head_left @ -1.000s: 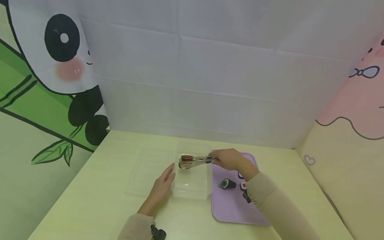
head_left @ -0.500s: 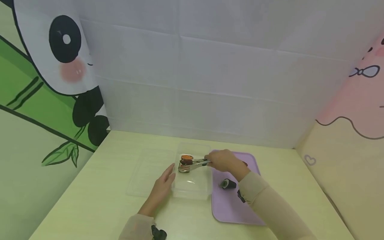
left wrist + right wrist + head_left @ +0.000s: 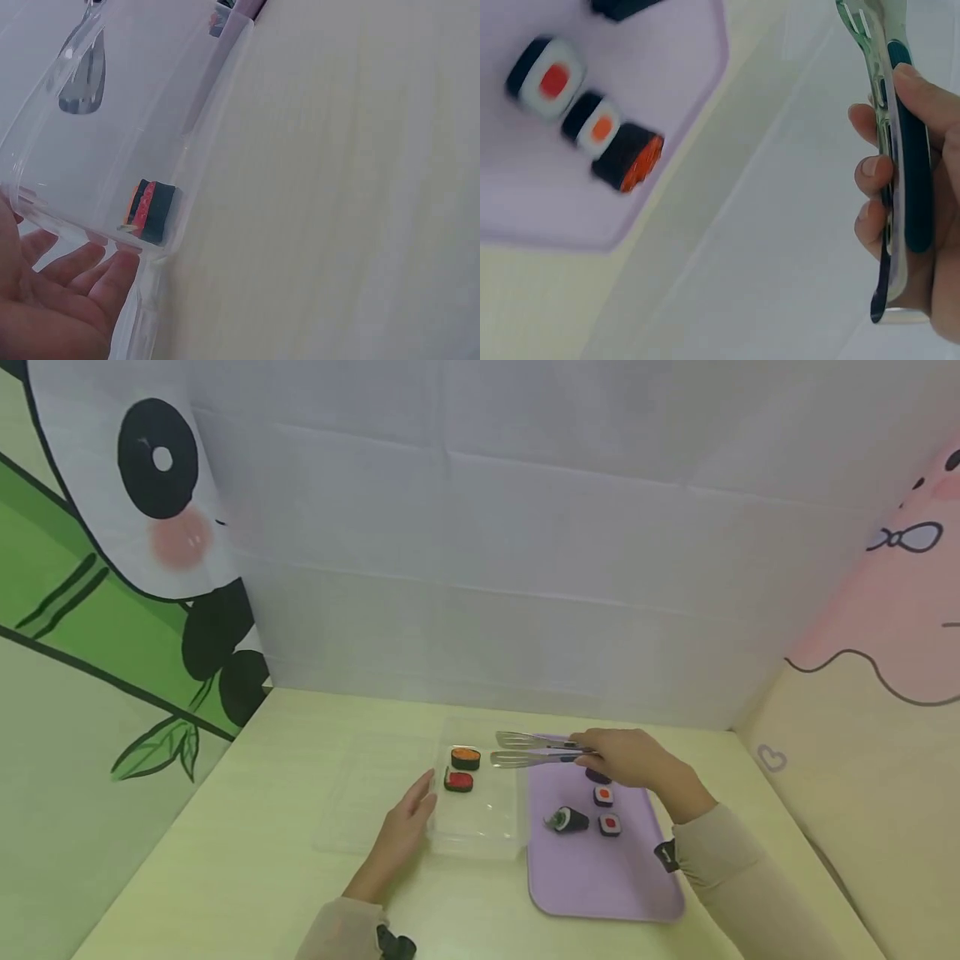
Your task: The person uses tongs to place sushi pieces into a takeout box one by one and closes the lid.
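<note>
In the head view my right hand (image 3: 633, 762) grips a pair of metal tongs (image 3: 517, 760). Their arms stand apart with nothing between them, over the clear plastic container (image 3: 480, 831) and the purple tray's edge. The right wrist view shows my fingers curled round the tongs' dark handle (image 3: 915, 180). My left hand (image 3: 405, 822) touches the container's left side with loosely extended fingers (image 3: 116, 281). Inside the container, at its left, sit an orange-topped toy sushi roll (image 3: 466, 759) and a red-topped one (image 3: 458, 782), side by side.
On the purple tray (image 3: 577, 885), right of the container, lie a cone-shaped hand roll (image 3: 567, 820), a red-centred roll (image 3: 610, 824), an orange-centred roll (image 3: 603, 796), and a dark roll partly under my hand. A clear lid (image 3: 352, 793) lies left.
The tongs have let go of the red-topped roll, which now rests beside the orange-topped one. My right hand and the spread tongs have moved right. My left hand stays put.
</note>
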The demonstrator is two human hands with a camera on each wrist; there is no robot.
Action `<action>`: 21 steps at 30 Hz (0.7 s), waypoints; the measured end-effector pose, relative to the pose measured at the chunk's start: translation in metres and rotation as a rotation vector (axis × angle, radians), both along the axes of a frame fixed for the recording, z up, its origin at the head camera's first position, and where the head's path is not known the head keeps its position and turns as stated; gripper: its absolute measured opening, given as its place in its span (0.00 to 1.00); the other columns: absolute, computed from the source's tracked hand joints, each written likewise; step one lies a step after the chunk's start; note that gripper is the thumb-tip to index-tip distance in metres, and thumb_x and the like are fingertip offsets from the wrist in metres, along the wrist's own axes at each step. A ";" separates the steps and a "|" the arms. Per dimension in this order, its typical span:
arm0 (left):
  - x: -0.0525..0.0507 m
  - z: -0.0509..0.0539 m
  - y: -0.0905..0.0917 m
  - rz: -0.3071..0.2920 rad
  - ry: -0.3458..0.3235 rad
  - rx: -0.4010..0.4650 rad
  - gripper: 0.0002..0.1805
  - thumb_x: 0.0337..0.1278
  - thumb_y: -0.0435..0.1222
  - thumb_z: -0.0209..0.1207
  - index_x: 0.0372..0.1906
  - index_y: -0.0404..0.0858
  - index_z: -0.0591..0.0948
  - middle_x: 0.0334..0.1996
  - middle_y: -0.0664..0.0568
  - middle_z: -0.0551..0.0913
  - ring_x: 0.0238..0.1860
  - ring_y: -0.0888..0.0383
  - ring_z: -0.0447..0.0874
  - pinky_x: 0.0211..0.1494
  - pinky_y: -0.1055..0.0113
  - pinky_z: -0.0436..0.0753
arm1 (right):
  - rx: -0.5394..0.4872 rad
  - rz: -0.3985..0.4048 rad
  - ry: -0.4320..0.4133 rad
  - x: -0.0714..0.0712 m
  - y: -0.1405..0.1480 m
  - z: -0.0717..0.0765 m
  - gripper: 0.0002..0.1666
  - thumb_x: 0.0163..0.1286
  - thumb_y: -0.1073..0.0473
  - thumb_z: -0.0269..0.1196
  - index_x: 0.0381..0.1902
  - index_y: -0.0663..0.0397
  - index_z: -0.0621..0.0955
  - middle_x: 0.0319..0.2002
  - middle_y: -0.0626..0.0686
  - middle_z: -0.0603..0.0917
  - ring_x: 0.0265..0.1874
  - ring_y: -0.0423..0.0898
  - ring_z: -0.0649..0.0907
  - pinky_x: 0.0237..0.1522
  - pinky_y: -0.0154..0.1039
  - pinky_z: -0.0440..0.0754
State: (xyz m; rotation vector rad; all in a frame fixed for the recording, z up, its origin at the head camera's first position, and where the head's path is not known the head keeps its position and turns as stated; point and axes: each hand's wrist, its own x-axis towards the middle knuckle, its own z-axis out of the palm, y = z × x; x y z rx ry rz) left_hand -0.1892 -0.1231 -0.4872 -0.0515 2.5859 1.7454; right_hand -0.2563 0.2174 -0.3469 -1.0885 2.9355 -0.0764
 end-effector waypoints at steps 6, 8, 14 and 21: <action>0.000 0.000 0.005 -0.011 0.006 0.021 0.28 0.76 0.43 0.46 0.76 0.45 0.60 0.71 0.41 0.62 0.71 0.40 0.57 0.70 0.44 0.58 | -0.028 -0.030 0.001 0.016 0.050 0.004 0.21 0.71 0.53 0.61 0.57 0.59 0.80 0.48 0.54 0.84 0.42 0.51 0.84 0.41 0.53 0.82; 0.000 -0.001 0.005 -0.011 0.002 0.020 0.28 0.76 0.44 0.46 0.76 0.45 0.60 0.71 0.42 0.62 0.71 0.41 0.57 0.70 0.44 0.58 | -0.031 -0.042 -0.008 0.022 0.062 0.002 0.20 0.71 0.53 0.61 0.56 0.59 0.80 0.47 0.52 0.84 0.41 0.50 0.84 0.40 0.52 0.82; -0.001 -0.003 0.005 0.002 -0.009 0.010 0.28 0.76 0.44 0.45 0.76 0.46 0.60 0.72 0.43 0.62 0.71 0.41 0.58 0.70 0.44 0.58 | -0.032 -0.072 -0.080 0.036 0.089 -0.009 0.21 0.72 0.52 0.60 0.57 0.58 0.80 0.40 0.45 0.84 0.36 0.41 0.81 0.38 0.50 0.82; 0.000 -0.002 0.005 -0.006 -0.004 0.005 0.28 0.76 0.44 0.45 0.76 0.45 0.60 0.72 0.42 0.62 0.71 0.41 0.57 0.70 0.43 0.58 | -0.068 -0.051 -0.142 0.043 0.105 -0.026 0.21 0.71 0.51 0.61 0.55 0.58 0.81 0.38 0.43 0.84 0.33 0.36 0.79 0.35 0.47 0.81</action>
